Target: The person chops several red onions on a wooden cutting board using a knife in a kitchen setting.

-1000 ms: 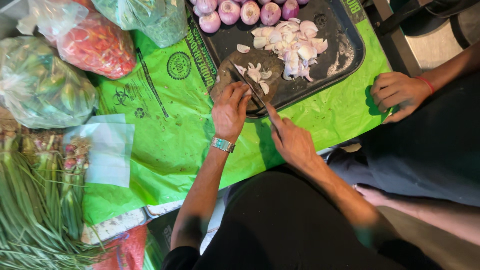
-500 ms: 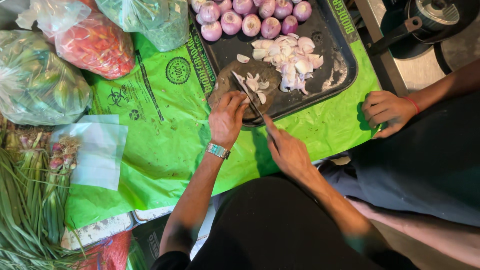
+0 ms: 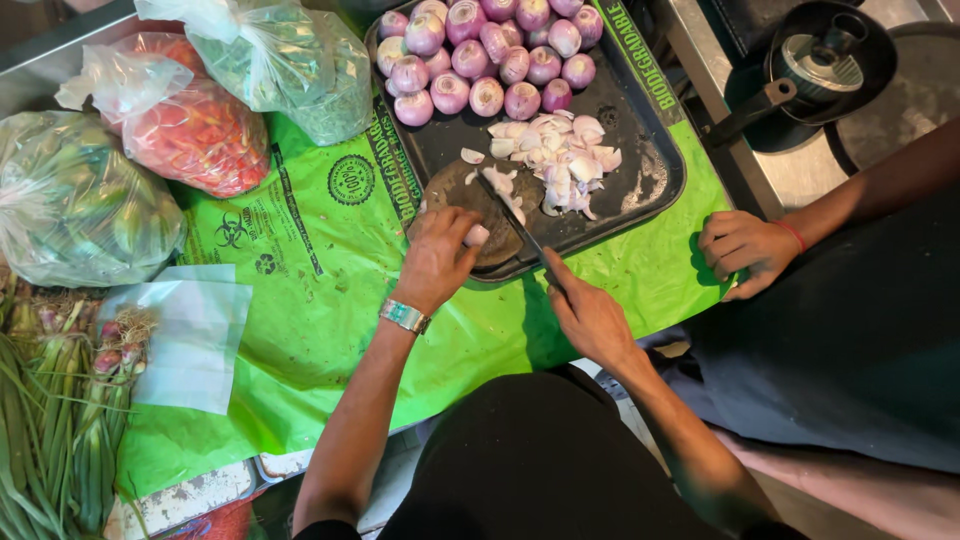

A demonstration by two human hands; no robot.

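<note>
Pink onion piece (image 3: 477,236) sits under left fingers (image 3: 462,228).

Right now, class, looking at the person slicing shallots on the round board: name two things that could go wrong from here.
1. The left hand pins a small shallot piece right beside the knife, so a slip could nick the fingertips.
2. The round board sits on the dark tray, itself on a green plastic sheet, and might shift under pressure.
</note>
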